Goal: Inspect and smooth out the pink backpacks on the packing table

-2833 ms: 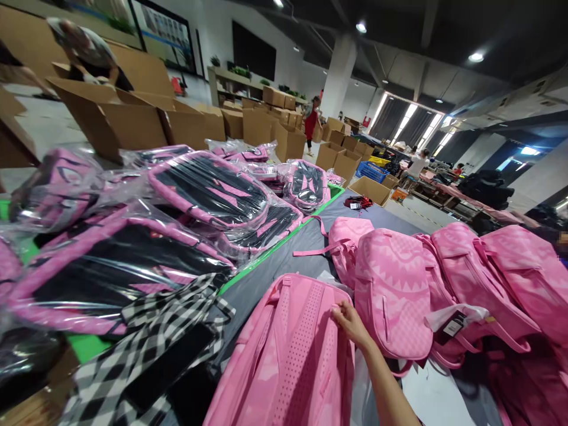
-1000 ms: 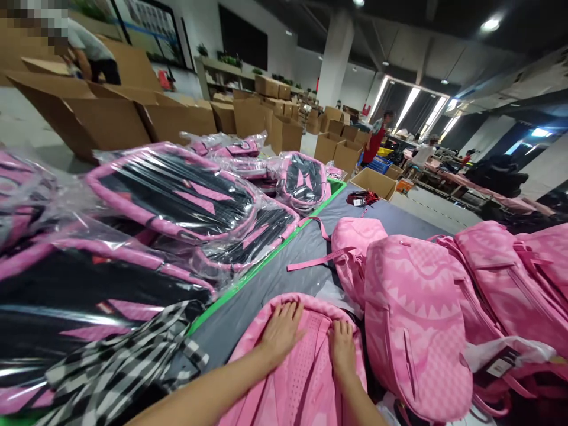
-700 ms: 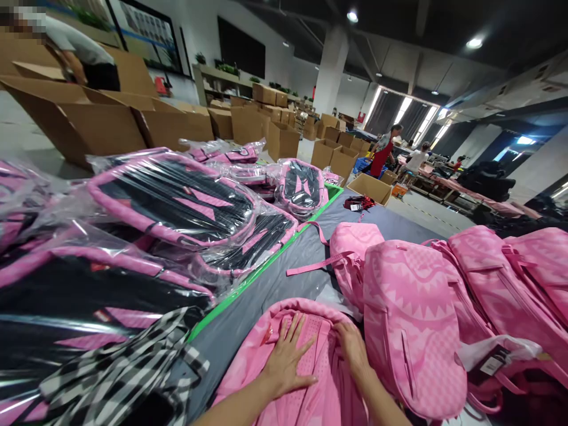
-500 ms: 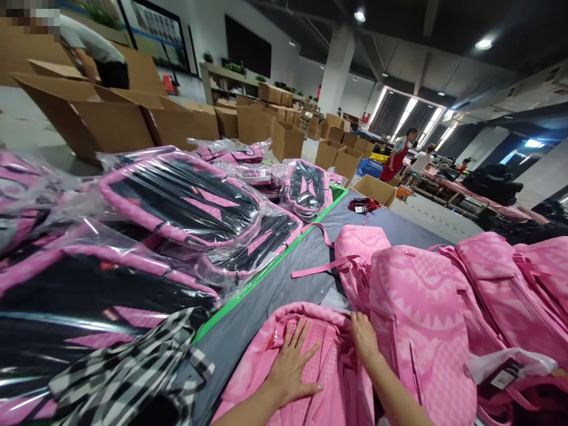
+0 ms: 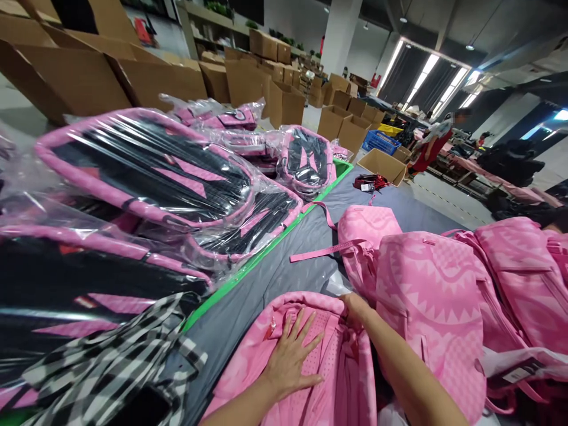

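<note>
We've L hand (image 5: 293,354), fingers spread, on pink rounded fabric backpack (image 5: 335,387), long axis twd us, R hand (image 5: 356,310) curled at far rt edge, pinch unclear

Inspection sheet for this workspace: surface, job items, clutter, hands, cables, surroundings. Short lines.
Surface: grey covering, wrinkled.
Job items: pink backpack under both hands; more pink backpacks at right.
Clutter: checked cloth with a dark flat object on it; plastic-wrapped black-and-pink items piled at left; small red item at the far end.
Hands: left hand spread on the backpack; right hand at its upper right edge, grip partly hidden.
Cables: nothing seen near the hands.
Surroundings: cardboard boxes, blue crate, person in red.
</note>
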A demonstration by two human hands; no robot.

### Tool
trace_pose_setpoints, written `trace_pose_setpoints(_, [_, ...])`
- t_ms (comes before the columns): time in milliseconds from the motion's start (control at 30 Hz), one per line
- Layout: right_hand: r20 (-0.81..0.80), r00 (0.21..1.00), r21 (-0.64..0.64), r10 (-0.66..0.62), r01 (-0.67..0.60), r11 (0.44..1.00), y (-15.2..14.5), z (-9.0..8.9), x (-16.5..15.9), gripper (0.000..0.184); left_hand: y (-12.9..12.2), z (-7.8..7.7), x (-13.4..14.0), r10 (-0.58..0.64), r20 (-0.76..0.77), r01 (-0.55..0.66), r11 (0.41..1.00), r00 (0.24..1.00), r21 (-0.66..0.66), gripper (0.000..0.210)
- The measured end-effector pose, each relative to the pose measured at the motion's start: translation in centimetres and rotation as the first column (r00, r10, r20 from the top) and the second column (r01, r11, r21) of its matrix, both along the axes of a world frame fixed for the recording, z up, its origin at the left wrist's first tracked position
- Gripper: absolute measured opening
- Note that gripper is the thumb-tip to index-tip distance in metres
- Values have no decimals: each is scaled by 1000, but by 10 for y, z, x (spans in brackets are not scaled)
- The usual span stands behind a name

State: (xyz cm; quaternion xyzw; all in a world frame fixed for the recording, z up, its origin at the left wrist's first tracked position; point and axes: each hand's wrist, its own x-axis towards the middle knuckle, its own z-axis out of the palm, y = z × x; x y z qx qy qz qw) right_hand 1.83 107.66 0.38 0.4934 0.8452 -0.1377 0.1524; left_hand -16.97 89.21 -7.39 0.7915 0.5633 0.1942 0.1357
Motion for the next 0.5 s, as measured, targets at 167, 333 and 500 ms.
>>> trace_pose_setpoints(167, [6,1000,90,0,-1,996,-33,21,1,39,1,14,-4,29,66,-19,988,997,-154,101])
trace_pose_setpoints(333, [49,999,167,-10,2,986,-17,22,-5,39,15,28,-2,25,89,-3,971,996,-240,98])
trace_pose_setpoints(500, [-81,970,158,230,-216,964,-6,29,-86,44,16,8,8,27,9,-26,994,1000,-110,118])
